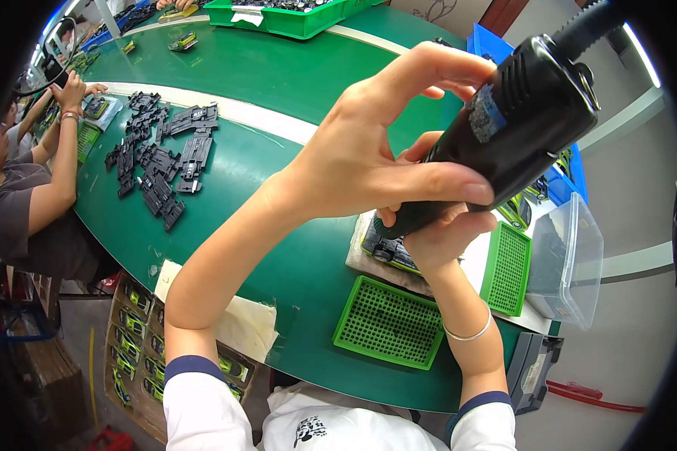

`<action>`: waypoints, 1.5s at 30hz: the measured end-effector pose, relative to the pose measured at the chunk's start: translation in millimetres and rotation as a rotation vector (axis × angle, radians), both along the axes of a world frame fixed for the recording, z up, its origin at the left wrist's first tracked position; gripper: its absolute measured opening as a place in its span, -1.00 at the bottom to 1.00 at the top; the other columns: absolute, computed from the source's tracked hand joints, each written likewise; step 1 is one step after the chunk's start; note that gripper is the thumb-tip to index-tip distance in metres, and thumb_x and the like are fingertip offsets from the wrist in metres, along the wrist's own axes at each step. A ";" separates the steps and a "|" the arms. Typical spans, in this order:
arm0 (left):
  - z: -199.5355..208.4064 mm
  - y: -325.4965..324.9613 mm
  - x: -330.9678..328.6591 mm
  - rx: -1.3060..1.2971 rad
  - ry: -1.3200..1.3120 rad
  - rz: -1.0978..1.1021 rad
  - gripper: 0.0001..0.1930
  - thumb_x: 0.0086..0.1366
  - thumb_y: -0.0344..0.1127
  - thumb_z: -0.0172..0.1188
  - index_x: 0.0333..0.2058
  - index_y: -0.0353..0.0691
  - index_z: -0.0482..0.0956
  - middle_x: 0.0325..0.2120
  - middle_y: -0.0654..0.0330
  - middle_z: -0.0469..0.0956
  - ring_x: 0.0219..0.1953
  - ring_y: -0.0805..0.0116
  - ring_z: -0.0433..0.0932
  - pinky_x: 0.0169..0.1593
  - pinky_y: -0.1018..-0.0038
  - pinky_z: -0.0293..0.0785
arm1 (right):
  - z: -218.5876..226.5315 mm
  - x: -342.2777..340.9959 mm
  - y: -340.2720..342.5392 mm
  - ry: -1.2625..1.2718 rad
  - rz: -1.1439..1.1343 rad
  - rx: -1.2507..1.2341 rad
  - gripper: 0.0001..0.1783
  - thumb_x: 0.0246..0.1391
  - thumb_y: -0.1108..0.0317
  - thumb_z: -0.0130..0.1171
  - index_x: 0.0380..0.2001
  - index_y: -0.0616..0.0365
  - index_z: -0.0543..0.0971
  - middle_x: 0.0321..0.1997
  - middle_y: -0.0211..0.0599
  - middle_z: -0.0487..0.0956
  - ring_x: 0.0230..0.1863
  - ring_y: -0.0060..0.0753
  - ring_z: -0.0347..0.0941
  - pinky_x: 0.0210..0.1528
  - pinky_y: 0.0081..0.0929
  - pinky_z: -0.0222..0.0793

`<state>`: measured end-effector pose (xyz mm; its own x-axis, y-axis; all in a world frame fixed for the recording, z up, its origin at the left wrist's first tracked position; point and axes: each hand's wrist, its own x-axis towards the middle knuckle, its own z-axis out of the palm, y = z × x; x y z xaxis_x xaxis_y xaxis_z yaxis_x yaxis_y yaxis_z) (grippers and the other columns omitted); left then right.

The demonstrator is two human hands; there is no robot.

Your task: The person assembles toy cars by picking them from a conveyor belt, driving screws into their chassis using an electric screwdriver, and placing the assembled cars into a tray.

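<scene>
Fingers (429,62) of the left hand (353,143) are arching in a wide, loose curve around a black corded tool (530,105), the thumb lying along its near side and the fingertips partly disappearing behind it. Lower down, the right hand (444,237) is cupping the tool's narrower end — how tightly it is gripping, I cannot tell, since the casing is covering most of those fingers. The tool is slanting above the bench (308,293), its thick ribbed cord (590,30) leading off at the upper right. A thin bracelet (470,331) is circling the right wrist.

Just below the tool in view, a partly hidden black-and-green toy car part (387,252) is resting on a pale pad. 2 green perforated trays are flanking the right forearm: 1 nearer tray (387,323) and 1 farther tray (508,270), the latter standing beside a clear plastic bin (572,263).

Farther left, black chassis pieces (158,161) are lying in a loose heap — beyond them, a co-worker (41,188) is sitting at the bench's edge. Toy cars are filling a cardboard box (113,383) below.
</scene>
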<state>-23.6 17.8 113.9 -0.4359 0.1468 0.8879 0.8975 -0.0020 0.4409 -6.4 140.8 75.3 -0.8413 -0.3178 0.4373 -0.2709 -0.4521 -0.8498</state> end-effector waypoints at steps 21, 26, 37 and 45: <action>-112.6 -26.6 31.2 -0.539 -0.743 -0.166 -0.38 -0.10 -0.11 0.31 -0.03 -0.14 0.34 -0.03 0.19 0.33 0.08 0.16 0.18 0.13 0.30 0.09 | 7.7 -1.4 3.3 0.105 0.057 0.171 0.03 -0.49 -0.64 -0.27 -0.30 0.19 0.18 -0.70 -0.33 0.28 -0.72 -0.57 0.20 -0.73 -0.70 0.16; -106.0 -26.5 33.1 -0.500 -0.855 -0.203 -0.53 0.06 -0.18 0.18 -0.04 -0.14 0.35 -0.05 0.20 0.34 0.06 0.16 0.19 0.14 0.31 0.06 | 8.0 -2.6 2.1 0.095 0.092 0.162 0.01 -0.46 -0.63 -0.28 -0.32 0.19 0.19 -0.72 -0.32 0.27 -0.75 -0.56 0.19 -0.75 -0.69 0.16; -93.1 -24.9 30.8 -0.470 -0.845 -0.318 -0.70 0.07 -0.26 0.15 -0.19 -0.16 0.43 -0.14 0.20 0.39 0.00 0.20 0.25 0.15 0.30 0.02 | 3.6 -2.4 -1.8 0.070 0.113 0.161 -0.02 -0.42 -0.61 -0.26 -0.34 0.21 0.21 -0.78 -0.31 0.27 -0.79 -0.54 0.21 -0.79 -0.69 0.15; -105.6 -22.5 34.4 -0.471 -0.793 -0.256 -0.67 0.11 -0.21 0.12 -0.14 -0.13 0.41 -0.06 0.20 0.34 0.03 0.20 0.22 0.18 0.27 -0.05 | 4.4 -2.0 3.6 0.116 0.151 0.127 -0.01 -0.42 -0.60 -0.19 -0.31 0.21 0.20 -0.70 -0.27 0.31 -0.76 -0.49 0.23 -0.73 -0.63 0.20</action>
<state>10.8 -4.7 8.3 -0.7902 0.5879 0.1734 0.3343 0.1763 0.9258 -8.5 144.4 79.8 -0.7261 -0.4951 0.4771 -0.3076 -0.3867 -0.8694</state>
